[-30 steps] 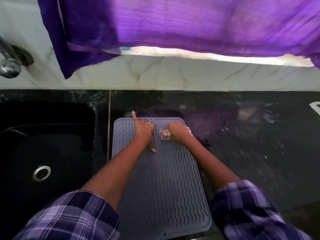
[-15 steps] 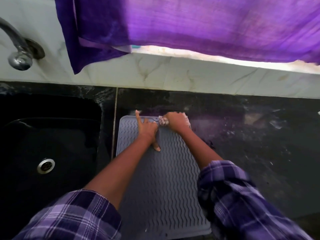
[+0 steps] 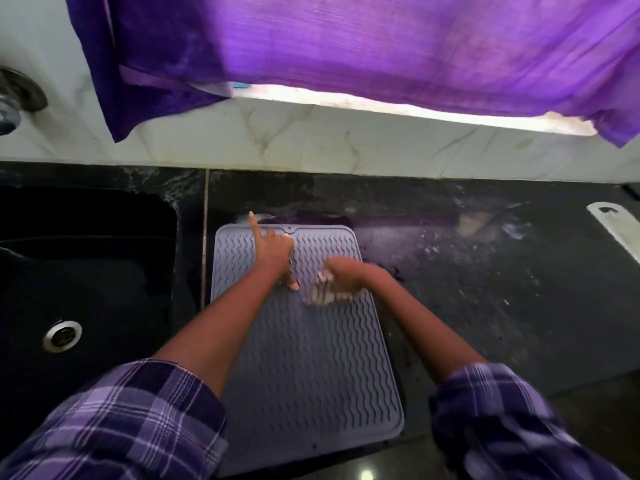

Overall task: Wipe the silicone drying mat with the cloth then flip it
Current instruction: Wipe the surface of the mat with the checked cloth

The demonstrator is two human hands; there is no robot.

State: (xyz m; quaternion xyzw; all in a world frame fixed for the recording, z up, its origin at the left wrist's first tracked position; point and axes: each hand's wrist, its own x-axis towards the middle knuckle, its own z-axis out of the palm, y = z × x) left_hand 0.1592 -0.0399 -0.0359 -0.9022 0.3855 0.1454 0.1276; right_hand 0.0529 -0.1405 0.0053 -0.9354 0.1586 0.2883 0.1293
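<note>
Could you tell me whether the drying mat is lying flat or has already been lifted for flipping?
Flat. The mat lies spread on the counter, left hand pressing it, right hand wiping with the cloth.

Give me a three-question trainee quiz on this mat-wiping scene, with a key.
1. True or false: the left hand rests on the drying mat.
2. Which hand holds the cloth?
A. left
B. right
C. neither
3. Fill in: the sink lies to the mat's ____.

Key:
1. True; it lies flat near the far edge.
2. B; the right hand presses the cloth onto the mat.
3. Left.
</note>
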